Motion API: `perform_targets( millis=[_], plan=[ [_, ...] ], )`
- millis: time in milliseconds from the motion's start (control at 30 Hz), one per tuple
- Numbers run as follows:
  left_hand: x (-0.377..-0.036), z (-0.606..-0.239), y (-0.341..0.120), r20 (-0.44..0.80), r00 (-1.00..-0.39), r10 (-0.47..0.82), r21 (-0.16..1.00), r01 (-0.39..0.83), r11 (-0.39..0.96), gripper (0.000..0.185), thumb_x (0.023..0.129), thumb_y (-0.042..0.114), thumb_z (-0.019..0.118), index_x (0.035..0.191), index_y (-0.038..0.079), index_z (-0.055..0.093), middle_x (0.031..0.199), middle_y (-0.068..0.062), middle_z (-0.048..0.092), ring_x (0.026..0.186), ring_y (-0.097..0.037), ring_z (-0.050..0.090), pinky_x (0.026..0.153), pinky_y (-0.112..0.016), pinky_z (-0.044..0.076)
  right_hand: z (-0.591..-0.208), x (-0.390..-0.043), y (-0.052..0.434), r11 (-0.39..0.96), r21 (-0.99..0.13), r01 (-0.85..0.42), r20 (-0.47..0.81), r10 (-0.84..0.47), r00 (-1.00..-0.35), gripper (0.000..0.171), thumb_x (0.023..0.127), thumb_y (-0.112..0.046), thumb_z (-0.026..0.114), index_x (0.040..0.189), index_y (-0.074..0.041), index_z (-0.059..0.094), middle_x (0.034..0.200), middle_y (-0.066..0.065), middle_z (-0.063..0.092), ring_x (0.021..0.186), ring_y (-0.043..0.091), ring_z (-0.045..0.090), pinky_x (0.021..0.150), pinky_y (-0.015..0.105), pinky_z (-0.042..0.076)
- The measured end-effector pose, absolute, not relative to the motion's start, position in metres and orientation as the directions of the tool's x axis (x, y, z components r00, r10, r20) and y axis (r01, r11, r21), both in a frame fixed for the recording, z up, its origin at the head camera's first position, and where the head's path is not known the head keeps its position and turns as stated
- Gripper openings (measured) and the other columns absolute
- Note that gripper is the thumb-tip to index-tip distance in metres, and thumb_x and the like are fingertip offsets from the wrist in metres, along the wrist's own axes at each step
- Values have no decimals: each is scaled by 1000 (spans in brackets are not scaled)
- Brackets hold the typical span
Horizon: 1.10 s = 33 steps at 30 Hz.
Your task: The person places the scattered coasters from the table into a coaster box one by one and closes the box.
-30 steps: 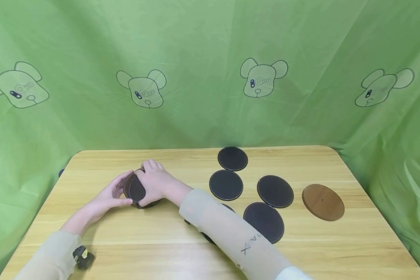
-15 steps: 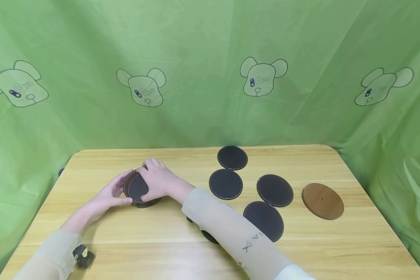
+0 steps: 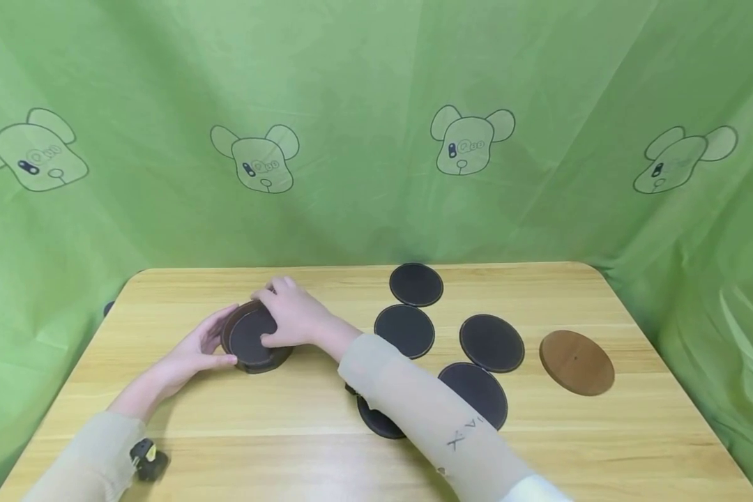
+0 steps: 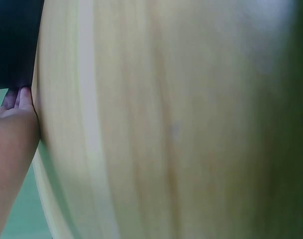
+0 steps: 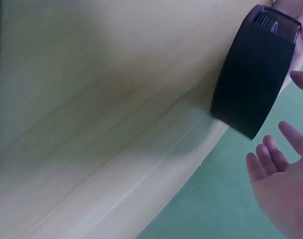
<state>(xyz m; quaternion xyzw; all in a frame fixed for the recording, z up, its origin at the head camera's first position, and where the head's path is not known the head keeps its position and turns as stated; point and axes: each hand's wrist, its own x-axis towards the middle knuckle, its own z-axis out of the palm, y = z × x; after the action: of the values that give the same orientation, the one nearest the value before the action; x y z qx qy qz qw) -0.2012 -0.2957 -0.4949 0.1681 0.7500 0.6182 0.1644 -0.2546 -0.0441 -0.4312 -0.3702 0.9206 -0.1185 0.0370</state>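
Hands meet at a round dark holder (image 3: pixel 259 348) standing on the left half of the wooden table (image 3: pixel 238 432), in front of a green curtain (image 3: pixel 364 84) printed with bear faces. The left hand (image 3: pixel 194 348) lies against the holder's left side, its fingers curved along the wall and its thumb pointing at the near edge, touching rather than closing round it as far as the head view shows. The right hand (image 3: pixel 295 317) comes from the right with its sleeve (image 3: pixel 427 418) crossing the table, and its fingers rest bent on a dark coaster (image 3: pixel 251 335) that lies tilted on top of the holder, the thumb at the coaster's near right edge; it holds that coaster down into the holder. In the right wrist view the holder (image 5: pixel 253 69) shows as a black cylinder wall at the table's edge, with the left hand (image 5: pixel 286 184) spread just beside it. Four more dark coasters (image 3: pixel 404 331) lie flat to the right of the holder, well apart from it, and a fifth (image 3: pixel 379 422) is partly hidden under the right sleeve. A brown wooden disc (image 3: pixel 577 362) lies farther right.
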Motion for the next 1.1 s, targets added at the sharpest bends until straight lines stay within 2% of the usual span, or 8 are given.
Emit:
perform_targets(
  millis=[200,400,767,1100],
  plan=[
    [-200,-495,-294,-20,-891,454,985,60,162,98,90,-7,74,167,-4,13,169,-37,15,132,15,48,107,0,34,-427,-262,-27,726,-233,-647,53,-655,-754,71,90,-40,79,152,-15,56,146,7,56,136,23,51,118,37,48],
    [-200,-496,-294,-9,-892,452,986,68,153,98,89,-7,74,166,-5,14,168,-39,15,132,14,49,108,0,34,-425,-272,-7,748,-217,-628,72,-629,-774,74,89,-39,81,153,-15,54,145,8,56,133,25,51,118,40,47],
    [-199,-493,-294,-19,-892,451,985,60,160,99,90,-6,75,167,-4,14,169,-38,17,132,14,49,108,0,35,-430,-286,37,800,-226,-555,35,-563,-826,73,91,-34,79,155,-14,52,144,12,55,134,29,49,119,44,43],
    [-199,-493,-294,-18,-890,456,985,61,159,98,90,-5,75,167,-5,14,169,-37,16,134,18,45,109,0,34,-430,-297,80,845,-223,-487,29,-493,-869,72,92,-36,77,155,-13,52,146,15,53,134,33,48,116,47,45]
  ],
)
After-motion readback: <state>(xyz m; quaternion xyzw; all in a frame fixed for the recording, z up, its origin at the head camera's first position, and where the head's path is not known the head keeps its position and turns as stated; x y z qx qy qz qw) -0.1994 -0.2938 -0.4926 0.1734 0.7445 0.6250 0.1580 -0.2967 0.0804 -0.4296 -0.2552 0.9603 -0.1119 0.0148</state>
